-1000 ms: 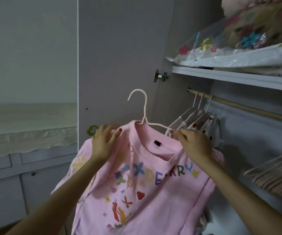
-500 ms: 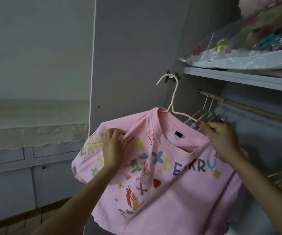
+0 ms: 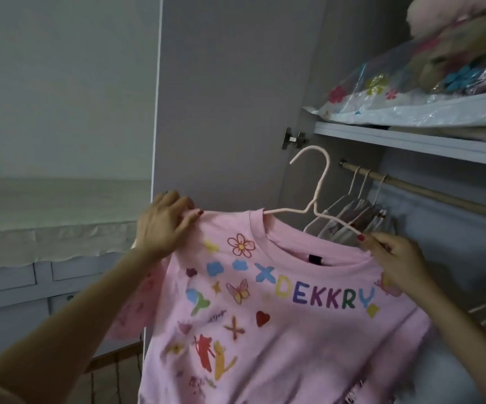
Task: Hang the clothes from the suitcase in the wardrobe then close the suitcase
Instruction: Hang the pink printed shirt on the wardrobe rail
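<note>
- Left hand (image 3: 163,221): the left shoulder of the pink T-shirt (image 3: 279,330) is being pinched, fingers curled; the grip is now being taken higher, at the seam, than half a second ago.
- Right hand (image 3: 396,258): the white hanger (image 3: 313,199) arm and right shoulder are being gripped.
- Shirt is being held up in front of the wardrobe rail (image 3: 440,193), hook not yet over it, just left of the hung clothes (image 3: 352,217).
- Shirt is being spread wider than before.

Dim room — pale wall (image 3: 60,83), grey cabinets (image 3: 8,287) beneath a ledge (image 3: 55,205).
</note>
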